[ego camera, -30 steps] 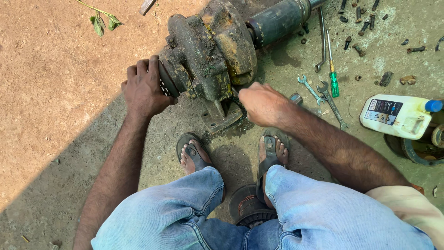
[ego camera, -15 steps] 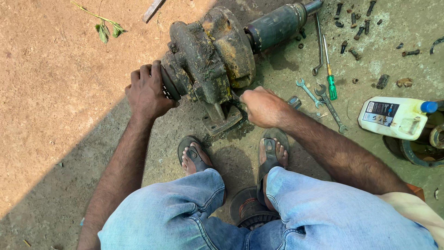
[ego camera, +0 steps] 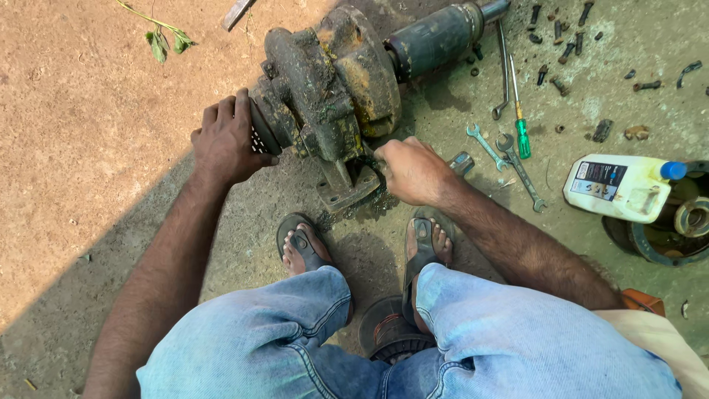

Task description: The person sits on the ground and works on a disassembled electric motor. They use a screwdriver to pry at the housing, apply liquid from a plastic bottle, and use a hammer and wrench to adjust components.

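Both hands on a rusty, grease-caked cast-iron pump housing (ego camera: 325, 89) sitting on the dirt, right in front of the sandalled feet.

Left hand (ego camera: 225, 140) is curled around the housing's round end face, fingers pressed together. Right hand (ego camera: 413, 171) is closed into a fist down at the pump's base (can't tell what it's pinching). Steel spanners (ego camera: 509, 159) and a green-handled screwdriver (ego camera: 520, 122) lie nearby, and a white plastic jug (ego camera: 617, 188) sits further right.

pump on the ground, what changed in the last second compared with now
Very little. The right hand shifted slightly lower along the pump, toward its mounting foot; what it holds there is hidden. The left hand stayed pressed on the pump's slotted end. The pump, the green-handled screwdriver, the spanners and the white jug lie as before.
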